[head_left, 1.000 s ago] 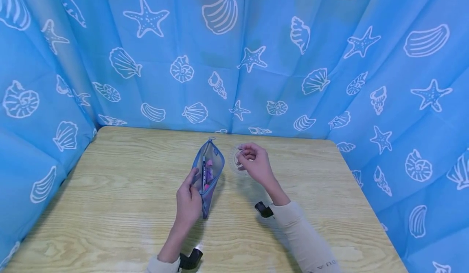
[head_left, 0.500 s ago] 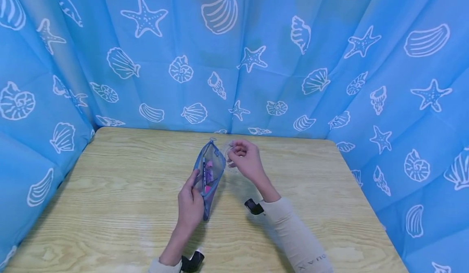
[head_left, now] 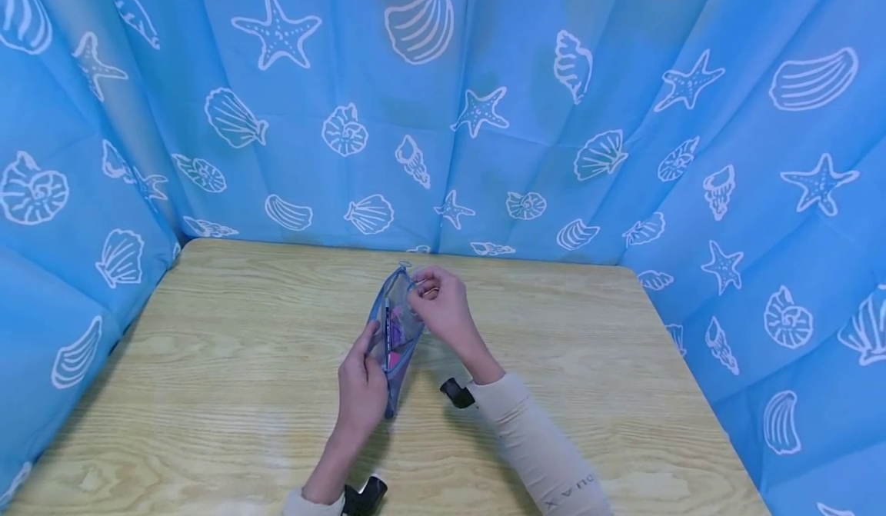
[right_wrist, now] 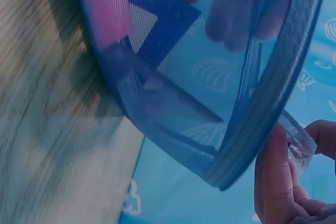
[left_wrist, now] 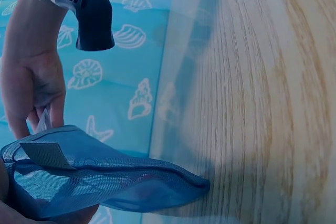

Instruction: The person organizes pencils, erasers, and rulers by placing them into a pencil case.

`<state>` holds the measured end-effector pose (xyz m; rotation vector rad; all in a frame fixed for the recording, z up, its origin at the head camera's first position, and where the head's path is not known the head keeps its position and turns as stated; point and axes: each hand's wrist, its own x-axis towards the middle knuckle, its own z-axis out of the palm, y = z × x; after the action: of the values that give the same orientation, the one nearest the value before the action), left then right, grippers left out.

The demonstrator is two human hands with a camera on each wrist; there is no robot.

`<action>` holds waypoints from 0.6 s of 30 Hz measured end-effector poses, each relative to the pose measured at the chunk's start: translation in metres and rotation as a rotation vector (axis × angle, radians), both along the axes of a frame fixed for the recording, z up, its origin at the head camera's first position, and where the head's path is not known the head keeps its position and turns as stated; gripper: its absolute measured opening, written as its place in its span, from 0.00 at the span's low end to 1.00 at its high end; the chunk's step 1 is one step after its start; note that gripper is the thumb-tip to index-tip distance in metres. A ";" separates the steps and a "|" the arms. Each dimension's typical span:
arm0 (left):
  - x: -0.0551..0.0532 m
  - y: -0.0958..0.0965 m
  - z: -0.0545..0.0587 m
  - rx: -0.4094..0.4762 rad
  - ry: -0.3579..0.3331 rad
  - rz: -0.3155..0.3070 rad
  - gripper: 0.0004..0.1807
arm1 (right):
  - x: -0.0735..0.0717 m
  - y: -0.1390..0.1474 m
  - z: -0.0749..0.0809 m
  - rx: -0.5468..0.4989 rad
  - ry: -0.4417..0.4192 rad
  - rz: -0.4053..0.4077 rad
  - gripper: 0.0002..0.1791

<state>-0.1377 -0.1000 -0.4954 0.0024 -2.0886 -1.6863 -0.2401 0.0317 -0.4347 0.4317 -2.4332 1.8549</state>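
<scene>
My left hand grips a blue mesh zip pencil case from its left side, its mouth spread wide. Inside lie a dark pencil, a purple set square and a pink block like an eraser; the last two show through the mesh in the right wrist view. At the far end of the mouth, my right hand pinches a clear plastic protractor between thumb and fingers. Part of the protractor is hidden behind the case's zip edge in the right wrist view.
The case is held above a light wood table. A blue curtain printed with white shells and starfish surrounds its back and sides. A black wrist camera sits at the right cuff, another black camera at the left.
My right hand has moved left with the protractor, from beside the pencil case to its open mouth. The left hand and the case have stayed almost in place.
</scene>
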 end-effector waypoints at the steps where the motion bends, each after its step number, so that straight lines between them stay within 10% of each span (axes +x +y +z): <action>1: 0.000 0.000 0.000 0.000 -0.001 0.001 0.29 | 0.001 -0.002 0.000 0.003 -0.008 -0.005 0.14; 18: 0.002 0.001 0.002 -0.003 -0.012 -0.009 0.29 | 0.005 -0.013 -0.001 0.092 -0.059 -0.035 0.15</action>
<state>-0.1352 -0.0985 -0.4936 0.0023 -2.1022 -1.6922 -0.2349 0.0186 -0.4357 0.3411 -2.5547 1.7730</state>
